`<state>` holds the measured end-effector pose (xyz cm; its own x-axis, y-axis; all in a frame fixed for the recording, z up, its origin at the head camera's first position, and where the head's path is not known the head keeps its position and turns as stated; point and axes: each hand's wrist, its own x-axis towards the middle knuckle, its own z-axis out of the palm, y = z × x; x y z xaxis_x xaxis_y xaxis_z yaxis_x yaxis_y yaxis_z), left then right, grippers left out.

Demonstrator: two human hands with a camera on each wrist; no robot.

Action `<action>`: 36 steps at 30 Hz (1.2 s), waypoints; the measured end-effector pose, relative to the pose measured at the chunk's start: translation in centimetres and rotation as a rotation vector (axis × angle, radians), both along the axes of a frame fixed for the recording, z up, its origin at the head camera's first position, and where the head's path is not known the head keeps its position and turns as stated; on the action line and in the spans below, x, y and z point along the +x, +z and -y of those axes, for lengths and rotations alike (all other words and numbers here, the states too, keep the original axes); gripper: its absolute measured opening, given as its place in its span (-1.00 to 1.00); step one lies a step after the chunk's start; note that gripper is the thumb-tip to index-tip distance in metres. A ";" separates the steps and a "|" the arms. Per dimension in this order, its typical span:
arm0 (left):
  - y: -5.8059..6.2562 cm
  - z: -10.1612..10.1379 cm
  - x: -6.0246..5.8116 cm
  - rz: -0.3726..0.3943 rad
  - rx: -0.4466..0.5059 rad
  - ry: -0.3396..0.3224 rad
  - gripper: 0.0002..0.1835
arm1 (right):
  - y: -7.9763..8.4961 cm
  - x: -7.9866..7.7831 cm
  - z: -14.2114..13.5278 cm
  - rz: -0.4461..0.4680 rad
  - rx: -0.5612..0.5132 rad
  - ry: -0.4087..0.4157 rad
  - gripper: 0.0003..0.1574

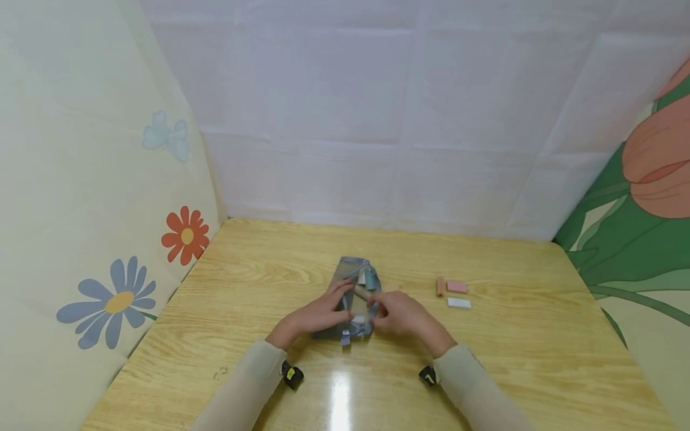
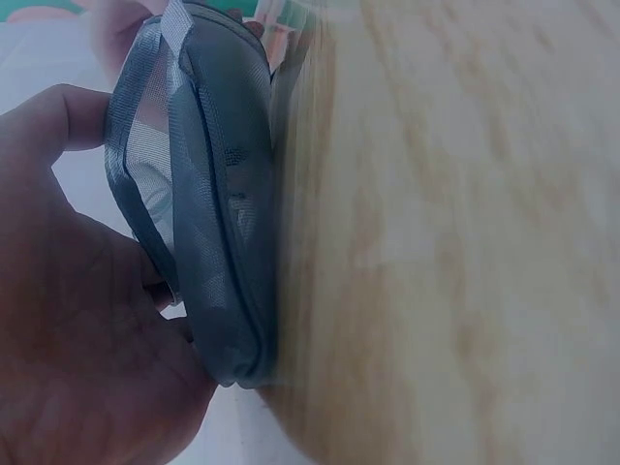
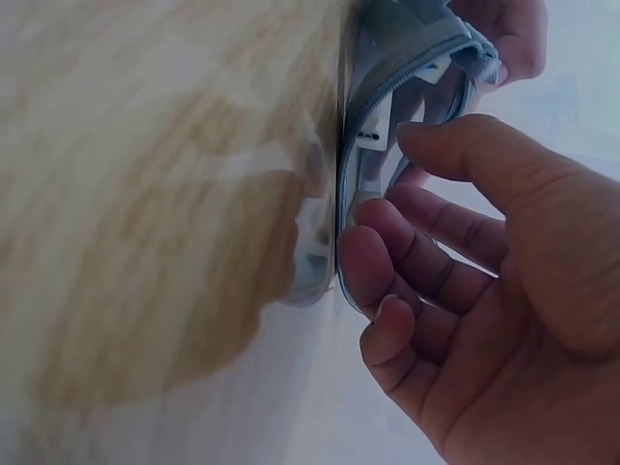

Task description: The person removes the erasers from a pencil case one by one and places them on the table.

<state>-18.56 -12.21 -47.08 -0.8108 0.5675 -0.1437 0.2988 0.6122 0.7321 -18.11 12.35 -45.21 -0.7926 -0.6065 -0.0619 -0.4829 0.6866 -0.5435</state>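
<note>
A grey-blue zippered mesh pouch [image 1: 335, 328] lies unzipped on the table, its opening facing right. Inside show a light-blue piece [image 1: 370, 278], a tan stick-like piece [image 1: 362, 292] and a white piece with dark marks [image 3: 373, 126]. My left hand [image 1: 322, 310] holds the pouch's flap, the thumb on its trimmed edge [image 2: 121, 145] and the other fingers partly hidden behind. At the right rim, my right hand [image 1: 403, 312] has curled fingers against the zipper edge [image 3: 392, 92]. Its thumb reaches over the opening; the index fingertip is partly hidden.
Right of the pouch lie a small brownish-pink block [image 1: 440, 287], a pink block [image 1: 456, 286] and a white block [image 1: 459, 303]. A white cloth [image 1: 323, 120] hangs behind the wooden table [image 1: 259, 263]. Flower-printed cloths [image 1: 108, 251] flank it.
</note>
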 end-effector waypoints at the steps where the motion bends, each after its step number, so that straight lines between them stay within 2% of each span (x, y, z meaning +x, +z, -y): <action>1: 0.0 0.0 0.0 -0.001 0.001 0.000 -0.12 | 0.0 0.0 0.1 0.001 0.001 0.002 -0.60; 8: -0.1 0.1 0.0 -0.011 0.000 0.000 -0.10 | -0.3 0.2 0.6 0.023 0.006 -0.002 -0.57; 14: 0.0 0.0 0.1 -0.017 -0.003 -0.001 -0.11 | -0.5 0.3 1.0 0.005 0.009 0.015 -0.59; 36: -0.3 0.0 -0.1 -0.022 -0.017 -0.011 -0.14 | -0.3 0.1 1.5 0.037 0.031 0.037 -0.61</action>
